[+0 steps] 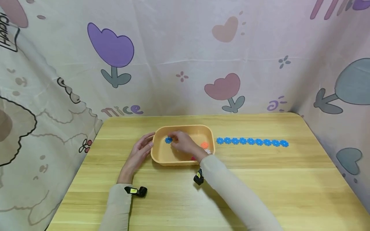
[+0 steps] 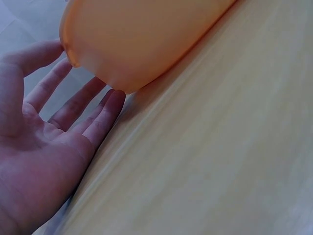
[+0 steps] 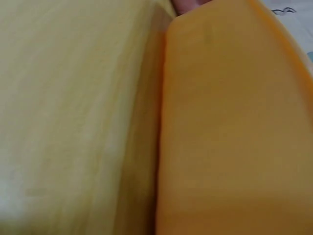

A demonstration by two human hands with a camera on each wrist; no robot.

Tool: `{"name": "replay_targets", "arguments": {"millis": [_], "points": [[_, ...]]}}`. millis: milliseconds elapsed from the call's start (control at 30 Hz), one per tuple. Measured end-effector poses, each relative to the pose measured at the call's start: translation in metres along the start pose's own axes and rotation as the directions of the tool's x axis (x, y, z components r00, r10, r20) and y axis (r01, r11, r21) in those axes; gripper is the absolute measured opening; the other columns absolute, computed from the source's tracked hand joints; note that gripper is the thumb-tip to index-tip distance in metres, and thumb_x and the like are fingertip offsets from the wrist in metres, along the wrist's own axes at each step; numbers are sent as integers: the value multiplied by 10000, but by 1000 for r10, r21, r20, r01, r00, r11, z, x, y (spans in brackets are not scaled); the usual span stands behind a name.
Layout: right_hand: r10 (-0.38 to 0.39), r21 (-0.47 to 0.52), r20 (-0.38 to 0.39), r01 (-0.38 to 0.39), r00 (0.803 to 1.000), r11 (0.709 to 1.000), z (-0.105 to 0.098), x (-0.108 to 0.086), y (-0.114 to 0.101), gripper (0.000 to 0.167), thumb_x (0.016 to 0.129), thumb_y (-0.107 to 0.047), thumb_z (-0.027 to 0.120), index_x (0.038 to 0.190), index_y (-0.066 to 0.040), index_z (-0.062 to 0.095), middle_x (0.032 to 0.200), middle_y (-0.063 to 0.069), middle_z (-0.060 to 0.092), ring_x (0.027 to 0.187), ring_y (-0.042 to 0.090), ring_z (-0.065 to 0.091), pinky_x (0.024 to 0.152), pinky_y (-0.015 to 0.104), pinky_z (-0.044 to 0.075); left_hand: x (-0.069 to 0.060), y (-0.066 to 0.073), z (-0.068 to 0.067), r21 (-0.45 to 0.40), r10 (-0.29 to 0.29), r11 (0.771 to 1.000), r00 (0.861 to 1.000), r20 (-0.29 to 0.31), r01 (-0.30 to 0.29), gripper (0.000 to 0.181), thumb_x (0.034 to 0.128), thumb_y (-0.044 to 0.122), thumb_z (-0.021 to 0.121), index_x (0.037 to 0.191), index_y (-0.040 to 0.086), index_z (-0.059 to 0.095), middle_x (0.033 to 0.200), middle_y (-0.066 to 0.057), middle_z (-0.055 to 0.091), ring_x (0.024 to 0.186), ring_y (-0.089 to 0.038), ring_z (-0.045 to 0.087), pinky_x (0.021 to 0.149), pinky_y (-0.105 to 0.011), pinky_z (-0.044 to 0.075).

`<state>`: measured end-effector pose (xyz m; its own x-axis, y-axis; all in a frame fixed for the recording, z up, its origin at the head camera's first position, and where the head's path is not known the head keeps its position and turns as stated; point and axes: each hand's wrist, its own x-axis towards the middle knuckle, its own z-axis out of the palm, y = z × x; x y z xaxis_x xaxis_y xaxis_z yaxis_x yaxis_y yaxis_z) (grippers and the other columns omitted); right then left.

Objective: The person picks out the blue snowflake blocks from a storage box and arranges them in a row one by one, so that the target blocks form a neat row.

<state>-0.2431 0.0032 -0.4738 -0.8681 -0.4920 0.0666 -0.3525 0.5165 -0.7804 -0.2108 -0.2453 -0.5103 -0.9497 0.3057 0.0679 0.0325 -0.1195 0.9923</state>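
A yellow plastic tray stands on the table, with my left hand at its left end. In the left wrist view, the fingers of that hand are spread and fairly straight, with their tips against the tray's outer wall. My right hand reaches inside the tray and pinches a blue flower-shaped plastic disc with its fingertips. An orange disc, a white one and a red one lie near the tray's right end. The right forearm partly hides that end.
To the right of the tray, several blue flower-shaped discs form a straight row across the wooden table. Behind the table hangs a patterned cloth. In the right wrist view, the tray's outer side fills the right half.
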Motion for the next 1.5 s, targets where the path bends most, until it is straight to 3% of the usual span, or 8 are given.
{"name": "replay_targets", "arguments": {"millis": [233, 400, 567, 833, 1067, 1267, 1500], "points": [[-10, -37, 15, 11, 1000, 999, 5, 2, 0, 373, 899, 28, 714, 1267, 56, 662, 1159, 174, 669, 1040, 276, 634, 928, 330, 547, 1, -1, -2, -2, -1, 1000, 1000, 2, 1, 497, 1075, 91, 518, 1556, 60, 399, 1570, -234, 386, 1366, -259, 490, 1043, -311, 505], [-48, -150, 30, 52, 998, 987, 7, 3, -1, 423, 884, -34, 744, 1288, 54, 655, 1055, 132, 641, 945, 222, 580, 847, 292, 515, 2, -2, -1, -5, -8, 1000, 1000, 3, 8, 497, 1076, 107, 524, 1556, 67, 403, 1569, -233, 387, 1361, -242, 495, 1039, -303, 506], [-22, -231, 54, 34, 998, 972, 8, 1, -5, 409, 905, -124, 759, 1287, -4, 673, 1028, 109, 613, 913, 205, 530, 816, 332, 484, 1, -1, 0, -6, -14, 1000, 1000, -10, 14, 499, 1067, 121, 549, 1547, 72, 419, 1562, -227, 398, 1350, -239, 505, 1028, -306, 515], [-6, -233, 49, 17, 999, 972, 11, -2, -5, 199, 922, -169, 774, 1096, -82, 736, 990, 56, 597, 923, 188, 526, 837, 301, 472, 2, -4, -2, 4, -8, 1000, 1000, 0, 8, 492, 1073, 119, 534, 1550, 78, 420, 1562, -235, 395, 1354, -235, 503, 1027, -309, 515], [-11, -233, 61, 25, 998, 972, 9, -4, -8, 195, 900, -146, 789, 1072, -66, 740, 1021, 62, 609, 949, 193, 534, 880, 306, 476, 1, -2, -1, 14, -15, 1000, 1000, -9, 15, 499, 1071, 130, 543, 1552, 81, 419, 1562, -223, 402, 1353, -235, 504, 1025, -305, 516], [-27, -163, 70, 38, 997, 986, 8, -4, -6, 184, 874, -99, 801, 1027, -50, 711, 1013, 68, 632, 943, 187, 561, 870, 281, 488, 0, -1, 0, 16, -26, 1000, 999, -19, 26, 513, 1065, 152, 565, 1552, 84, 416, 1563, -214, 402, 1360, -262, 497, 1020, -309, 521], [-89, 99, 130, 77, 987, 992, 7, -1, -2, 83, 905, 32, 735, 912, -18, 670, 873, 49, 675, 798, 100, 600, 733, 195, 525, 0, 0, 0, 9, -26, 1000, 999, -18, 26, 517, 1062, 151, 570, 1552, 88, 418, 1566, -212, 397, 1359, -252, 498, 1028, -310, 515]]}}
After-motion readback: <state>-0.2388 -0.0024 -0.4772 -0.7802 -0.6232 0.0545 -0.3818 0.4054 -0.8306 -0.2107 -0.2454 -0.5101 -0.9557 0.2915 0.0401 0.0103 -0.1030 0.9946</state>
